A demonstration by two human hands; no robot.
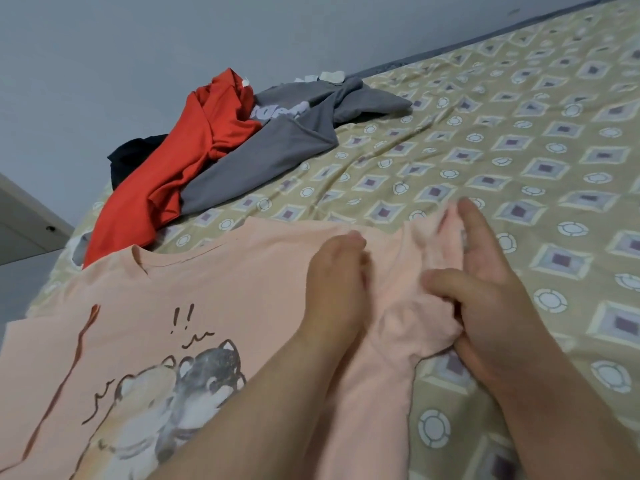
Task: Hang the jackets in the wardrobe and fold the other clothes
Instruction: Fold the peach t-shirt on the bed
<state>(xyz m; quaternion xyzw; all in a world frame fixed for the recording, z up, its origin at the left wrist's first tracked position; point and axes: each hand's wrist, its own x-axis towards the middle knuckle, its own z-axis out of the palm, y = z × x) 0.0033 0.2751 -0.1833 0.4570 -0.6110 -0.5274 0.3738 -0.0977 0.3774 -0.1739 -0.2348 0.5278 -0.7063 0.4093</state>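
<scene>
A peach T-shirt [207, 292] with a cartoon dog print lies spread front-up on the bed, its neckline at the upper left. My right hand [485, 271] grips the bunched right sleeve, thumb pressed into the folds. Just to its left, my left hand [336, 285] holds the shirt near the shoulder, its fingers curled into the cloth. Farther back lie a red garment [194, 157] and a grey printed top [277, 147], crumpled together.
The bed sheet [502, 150] is yellow with a square and circle pattern, and stretches bare to the right. A black garment [135, 157] peeks from behind the red one. A grey wall runs behind the bed; a white furniture edge [24, 223] shows at the left.
</scene>
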